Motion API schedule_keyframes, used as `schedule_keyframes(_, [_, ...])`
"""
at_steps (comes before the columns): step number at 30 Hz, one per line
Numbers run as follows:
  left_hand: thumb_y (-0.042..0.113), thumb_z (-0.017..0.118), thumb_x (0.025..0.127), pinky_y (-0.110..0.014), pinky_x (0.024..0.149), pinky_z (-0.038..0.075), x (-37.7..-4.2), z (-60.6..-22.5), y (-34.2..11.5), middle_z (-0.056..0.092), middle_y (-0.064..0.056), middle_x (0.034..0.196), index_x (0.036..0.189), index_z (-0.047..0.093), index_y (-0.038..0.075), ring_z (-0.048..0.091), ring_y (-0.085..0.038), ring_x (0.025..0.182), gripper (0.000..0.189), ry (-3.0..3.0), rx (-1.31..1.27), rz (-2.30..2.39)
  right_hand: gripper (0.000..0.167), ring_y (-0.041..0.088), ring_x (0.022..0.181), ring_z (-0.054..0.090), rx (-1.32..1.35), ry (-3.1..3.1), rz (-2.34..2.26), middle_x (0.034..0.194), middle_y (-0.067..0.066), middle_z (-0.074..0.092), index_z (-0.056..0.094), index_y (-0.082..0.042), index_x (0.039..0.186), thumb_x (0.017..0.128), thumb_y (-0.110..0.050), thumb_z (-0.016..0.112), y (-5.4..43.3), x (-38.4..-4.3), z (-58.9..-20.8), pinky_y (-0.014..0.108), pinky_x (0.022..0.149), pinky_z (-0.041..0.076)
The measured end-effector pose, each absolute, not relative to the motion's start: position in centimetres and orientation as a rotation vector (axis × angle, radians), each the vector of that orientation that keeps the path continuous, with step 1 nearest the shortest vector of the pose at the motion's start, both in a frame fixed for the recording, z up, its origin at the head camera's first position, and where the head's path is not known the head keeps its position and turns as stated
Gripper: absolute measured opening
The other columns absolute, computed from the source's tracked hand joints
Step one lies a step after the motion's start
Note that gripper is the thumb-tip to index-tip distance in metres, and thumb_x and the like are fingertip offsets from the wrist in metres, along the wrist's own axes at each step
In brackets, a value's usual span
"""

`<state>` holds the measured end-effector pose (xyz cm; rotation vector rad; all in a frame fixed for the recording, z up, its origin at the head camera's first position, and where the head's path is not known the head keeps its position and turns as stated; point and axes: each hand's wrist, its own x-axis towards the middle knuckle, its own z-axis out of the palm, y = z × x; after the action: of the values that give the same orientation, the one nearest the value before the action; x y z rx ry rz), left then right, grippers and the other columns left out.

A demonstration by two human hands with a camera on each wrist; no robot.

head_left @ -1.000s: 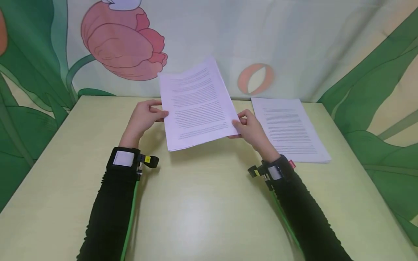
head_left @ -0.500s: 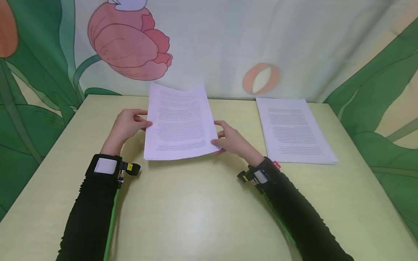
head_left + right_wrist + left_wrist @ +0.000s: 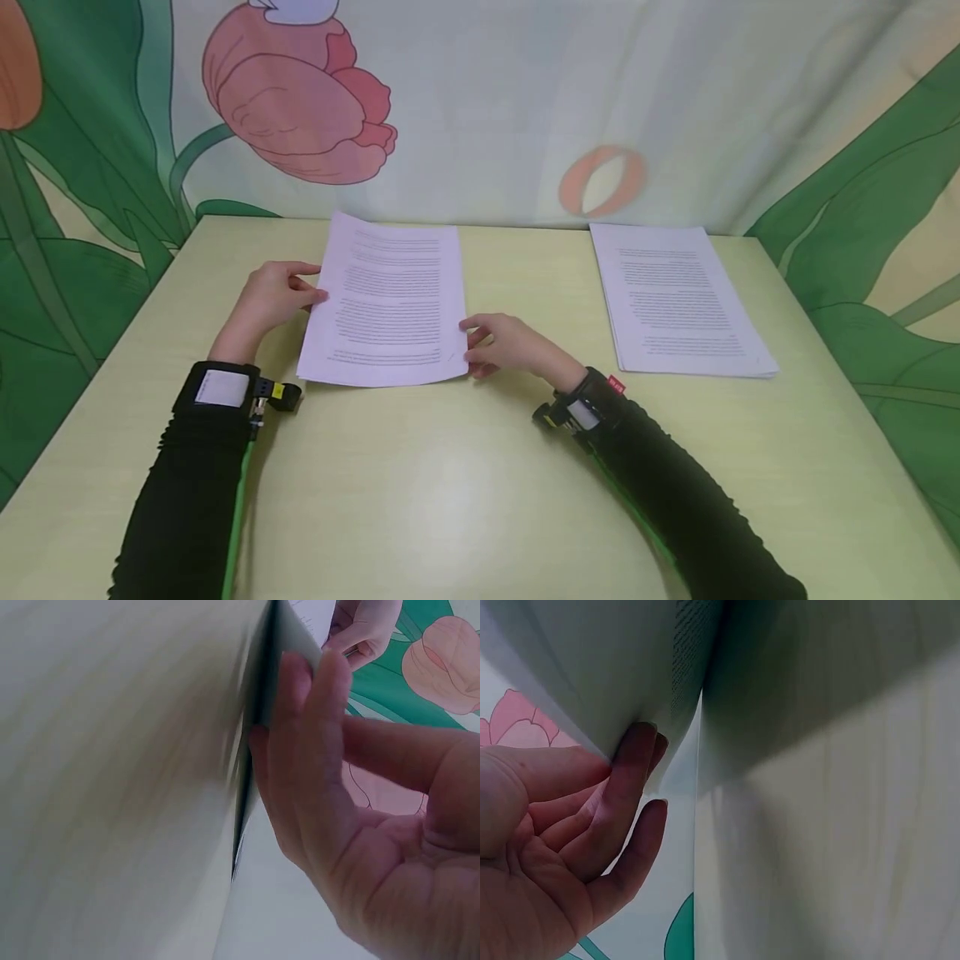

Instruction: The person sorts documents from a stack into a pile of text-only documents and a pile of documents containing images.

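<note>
A thin stack of printed paper sheets (image 3: 390,308) hangs low over the table's left half, its far left corner bent up in the head view. At its left edge my left hand (image 3: 272,293) pinches the sheets between thumb and fingers. The left wrist view shows this left hand (image 3: 592,795) from below, with the sheets (image 3: 592,667) fanning slightly apart. My right hand (image 3: 506,346) grips the near right edge. Seen from its own wrist, the right hand (image 3: 352,802) has fingers under the sheets, close above the tabletop.
A second stack of printed sheets (image 3: 675,304) lies flat at the table's back right. Pale wood covers the table (image 3: 465,483). Directly behind its far edge hangs a curtain (image 3: 480,117) with flower and leaf prints.
Both hands have brought the held sheets left, down and nearer, from a raised tilt to almost flat above the table. The second stack has stayed in place.
</note>
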<state>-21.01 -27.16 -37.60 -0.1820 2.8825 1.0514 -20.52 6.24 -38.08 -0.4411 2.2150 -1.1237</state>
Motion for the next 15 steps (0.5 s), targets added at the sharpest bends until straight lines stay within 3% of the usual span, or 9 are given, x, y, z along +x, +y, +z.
schedule_keyframes(7, [0.016, 0.061, 0.093, -0.038, 0.078, 0.047, -21.1, -38.0, -27.05, 0.058, -0.025, 0.118, 0.139, 0.046, 0.001, 0.055, -0.035, 0.098, 0.051, 2.876, -0.185, 0.994, 0.052, 0.013, 0.078, 0.063, -0.529, 2.274, -0.946, 0.108, 0.01, 0.062, 0.049, -0.003, 0.136, 0.089, -0.017, 0.066, 6.3, -20.53, -38.13, 0.023, 0.07, 0.054])
schedule_keyframes(15, [0.014, 0.062, 0.09, -0.049, 0.09, 0.045, -21.02, -37.68, -26.54, 0.052, -0.026, 0.124, 0.138, 0.047, 0.001, 0.05, -0.039, 0.106, 0.051, 2.781, -0.158, 0.908, 0.051, 0.015, 0.083, 0.062, -0.549, 2.275, -0.931, 0.107, 0.009, 0.062, 0.049, -0.005, 0.137, 0.091, -0.021, 0.064, 6.5, -20.53, -38.25, 0.023, 0.069, 0.052])
